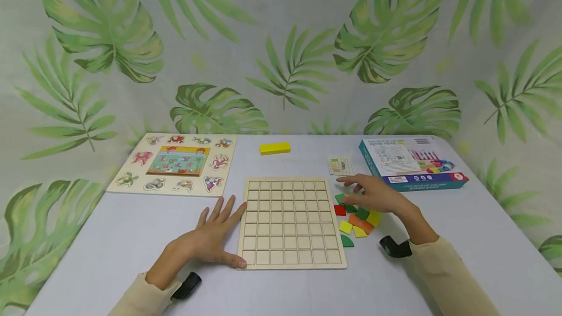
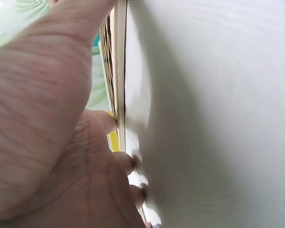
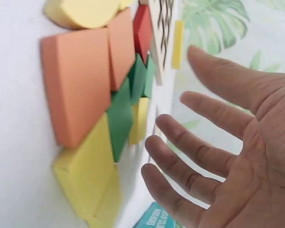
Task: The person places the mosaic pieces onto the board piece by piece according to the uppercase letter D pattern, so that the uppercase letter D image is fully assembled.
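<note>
A wooden grid board lies flat in the middle of the table. My left hand spreads its fingers at the board's left side, with thumb and index finger touching the edge. In the left wrist view, that hand stands beside the board's thin side. Above a cluster of flat coloured pieces, including an orange piece and a red square, hovers my right hand. The right wrist view shows this hand with loosely extended fingers and nothing held, apart from the orange block.
A small pattern card lies behind the pieces, left of a teal-edged box. At the back is a yellow bar. A sea-animal puzzle board occupies the left rear. Behind the table hangs a leaf-print cloth.
</note>
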A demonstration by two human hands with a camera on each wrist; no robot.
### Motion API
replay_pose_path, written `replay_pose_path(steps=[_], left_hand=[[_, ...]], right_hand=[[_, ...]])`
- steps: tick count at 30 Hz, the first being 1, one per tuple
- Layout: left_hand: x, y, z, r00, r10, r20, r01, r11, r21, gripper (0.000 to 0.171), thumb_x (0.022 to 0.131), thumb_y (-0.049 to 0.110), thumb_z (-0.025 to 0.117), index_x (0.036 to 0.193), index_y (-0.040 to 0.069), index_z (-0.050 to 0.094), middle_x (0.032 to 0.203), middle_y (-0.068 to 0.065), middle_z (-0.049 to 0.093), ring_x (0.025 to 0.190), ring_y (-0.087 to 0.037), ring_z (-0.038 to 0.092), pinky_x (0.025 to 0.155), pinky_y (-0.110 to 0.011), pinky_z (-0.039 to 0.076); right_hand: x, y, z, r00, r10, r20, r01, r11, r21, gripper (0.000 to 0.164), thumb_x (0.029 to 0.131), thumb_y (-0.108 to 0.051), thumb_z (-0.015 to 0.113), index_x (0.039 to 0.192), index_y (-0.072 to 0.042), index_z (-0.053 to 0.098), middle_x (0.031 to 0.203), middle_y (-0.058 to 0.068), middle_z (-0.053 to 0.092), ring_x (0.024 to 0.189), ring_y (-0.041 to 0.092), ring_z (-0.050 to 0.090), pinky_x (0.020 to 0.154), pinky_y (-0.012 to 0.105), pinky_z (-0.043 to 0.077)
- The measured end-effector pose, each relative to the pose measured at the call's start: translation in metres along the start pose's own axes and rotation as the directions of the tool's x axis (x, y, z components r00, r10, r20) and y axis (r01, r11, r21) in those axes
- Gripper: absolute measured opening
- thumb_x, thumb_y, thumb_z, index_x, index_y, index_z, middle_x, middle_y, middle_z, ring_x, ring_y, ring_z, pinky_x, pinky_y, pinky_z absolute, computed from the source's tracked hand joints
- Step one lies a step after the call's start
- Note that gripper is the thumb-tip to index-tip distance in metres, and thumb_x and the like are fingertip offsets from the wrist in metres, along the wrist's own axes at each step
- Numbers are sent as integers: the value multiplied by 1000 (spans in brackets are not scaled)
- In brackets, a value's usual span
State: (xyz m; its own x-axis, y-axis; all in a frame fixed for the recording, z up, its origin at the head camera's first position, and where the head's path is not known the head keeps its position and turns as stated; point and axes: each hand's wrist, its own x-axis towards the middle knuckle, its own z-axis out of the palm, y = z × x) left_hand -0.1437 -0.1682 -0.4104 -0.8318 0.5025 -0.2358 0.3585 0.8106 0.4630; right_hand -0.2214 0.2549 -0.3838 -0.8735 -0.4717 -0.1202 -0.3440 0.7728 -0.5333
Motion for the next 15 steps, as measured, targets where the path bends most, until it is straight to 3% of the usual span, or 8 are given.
replay_pose_path(steps=[5, 15], left_hand=[[2, 1, -2, 1000, 0, 19, 0, 1000, 18, 132, 68, 71, 77, 163, 15, 5, 167, -22, -10, 151, -47, -16, 113, -74, -6], [4, 9, -4, 997, -59, 42, 56, 996, 75, 137, 62, 70, 81, 162, 11, 9, 166, -25, -1, 151, -49, -8, 113, -76, 2]], right_hand=[[1, -1, 1, 1000, 12, 25, -12, 1000, -8, 55, 90, -28, 75, 139, -7, 59, 126, 17, 63, 107, 32, 58, 80, 32, 51], [8, 7, 9, 1000, 4, 8, -4, 1000, -9, 29, 90, -17, 74, 119, -11, 72, 122, 13, 65, 102, 26, 57, 84, 36, 51]])
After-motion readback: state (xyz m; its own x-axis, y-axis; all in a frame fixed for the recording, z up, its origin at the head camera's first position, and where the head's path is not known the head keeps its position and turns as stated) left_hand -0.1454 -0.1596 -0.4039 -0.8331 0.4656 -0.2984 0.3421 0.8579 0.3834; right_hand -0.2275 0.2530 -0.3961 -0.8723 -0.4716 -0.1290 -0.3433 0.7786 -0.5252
